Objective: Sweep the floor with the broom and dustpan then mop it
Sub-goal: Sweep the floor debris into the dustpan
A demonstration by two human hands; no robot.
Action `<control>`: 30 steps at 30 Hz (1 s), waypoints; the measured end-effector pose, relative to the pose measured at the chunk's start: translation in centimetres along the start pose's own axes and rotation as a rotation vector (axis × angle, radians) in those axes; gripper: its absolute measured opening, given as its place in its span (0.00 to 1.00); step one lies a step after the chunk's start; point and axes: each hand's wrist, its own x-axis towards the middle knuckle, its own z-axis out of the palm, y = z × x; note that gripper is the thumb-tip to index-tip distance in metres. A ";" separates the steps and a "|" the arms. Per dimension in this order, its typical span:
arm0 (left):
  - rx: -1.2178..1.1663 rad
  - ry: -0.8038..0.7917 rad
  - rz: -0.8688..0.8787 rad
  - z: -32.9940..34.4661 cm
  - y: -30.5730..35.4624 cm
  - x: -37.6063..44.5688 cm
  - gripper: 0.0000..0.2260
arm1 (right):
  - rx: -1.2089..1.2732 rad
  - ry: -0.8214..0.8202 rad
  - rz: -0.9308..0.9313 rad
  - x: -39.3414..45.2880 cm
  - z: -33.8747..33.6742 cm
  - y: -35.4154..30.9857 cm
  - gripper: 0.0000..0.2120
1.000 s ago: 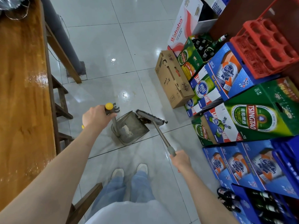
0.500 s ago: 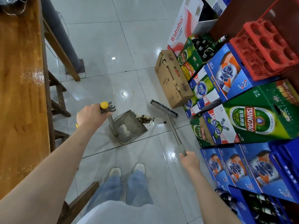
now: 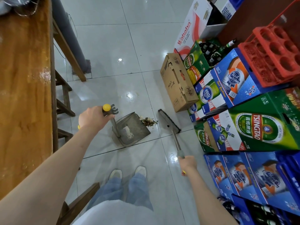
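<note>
Down on the glossy white tile floor [image 3: 105,51], a grey dustpan [image 3: 133,130] sits with its open lip turned toward a small heap of dry debris [image 3: 148,121], which touches that lip. The person's left hand [image 3: 92,118] is wrapped around the top of the dustpan's upright handle, just under its yellow cap and comb-like teeth. The right hand [image 3: 188,164] grips the grey end of the broom [image 3: 168,120], fingers curled round the shaft; the broom's dark bristle head rests on the floor just right of the debris, not touching it.

Along the right wall, stacked cartons carry readable print: green "TSINGTAO" cases [image 3: 259,129], blue "Pabst Blue Ribbon" boxes [image 3: 233,78], and a white and red "Wahaha" carton [image 3: 193,28]. A plain brown cardboard box [image 3: 177,83] lies beside them, and a red plastic crate [image 3: 272,56] sits on top. A wooden table [image 3: 24,86] runs along the left.
</note>
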 end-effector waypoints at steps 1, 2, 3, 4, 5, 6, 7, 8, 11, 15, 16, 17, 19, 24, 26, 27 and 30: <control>-0.001 0.000 0.001 0.0 0.0 -0.1 0.16 | 0.014 -0.016 -0.002 -0.5 0.6 -0.2 0.14; -0.002 0.000 0.001 -0.1 0.0 -0.2 0.16 | 0.020 -0.029 -0.006 -1.0 1.1 -0.4 0.14; -0.004 0.000 0.000 -0.1 0.0 -0.3 0.16 | 0.017 -0.047 -0.009 -1.4 1.5 -0.5 0.15; -0.006 0.001 -0.001 -0.1 -0.1 -0.3 0.16 | 0.009 -0.064 -0.013 -1.9 1.9 -0.5 0.15; -0.006 0.001 -0.002 -0.1 -0.1 -0.4 0.16 | 0.005 -0.080 -0.015 -2.4 2.0 -0.6 0.14; -0.008 0.000 -0.002 -0.1 -0.2 -0.4 0.16 | 0.005 -0.091 -0.017 -2.8 2.0 -0.7 0.13; -0.010 -0.001 -0.001 -0.1 -0.2 -0.4 0.16 | 0.011 -0.100 -0.014 -3.2 1.7 -0.8 0.11; -0.011 -0.003 0.002 -0.1 -0.3 -0.4 0.16 | 0.021 -0.102 -0.015 -3.5 1.5 -0.9 0.12; -0.014 -0.008 0.016 -0.1 -0.3 -0.2 0.16 | 0.050 -0.069 -0.033 -4.1 0.5 -0.9 0.16; -0.024 -0.012 0.012 -0.1 -0.4 0.0 0.16 | 0.032 -0.019 -0.076 -4.3 -0.6 -0.6 0.16; -0.022 -0.012 0.009 -0.2 -0.4 -0.1 0.16 | 0.015 -0.010 -0.086 -4.2 -0.8 -0.7 0.17; -0.021 -0.011 0.006 -0.2 -0.4 0.0 0.16 | -0.001 -0.003 -0.091 -3.9 -1.0 -0.8 0.18; -0.019 -0.009 0.010 -0.1 -0.4 0.0 0.16 | -0.021 -0.003 -0.083 -3.3 -1.2 -1.1 0.17; -0.013 -0.008 0.010 -0.1 -0.5 0.4 0.17 | -0.122 -0.052 -0.064 -1.4 -1.3 -2.1 0.10; -0.013 -0.007 0.010 -0.2 -0.5 0.5 0.17 | -0.156 -0.061 -0.060 -1.2 -1.2 -2.1 0.11; -0.011 -0.007 0.013 -0.2 -0.4 0.5 0.16 | -0.155 -0.062 -0.053 -1.1 -1.0 -1.9 0.12; -0.008 -0.009 0.017 -0.1 -0.4 0.3 0.16 | -0.141 -0.072 -0.042 -1.6 -0.2 -1.1 0.11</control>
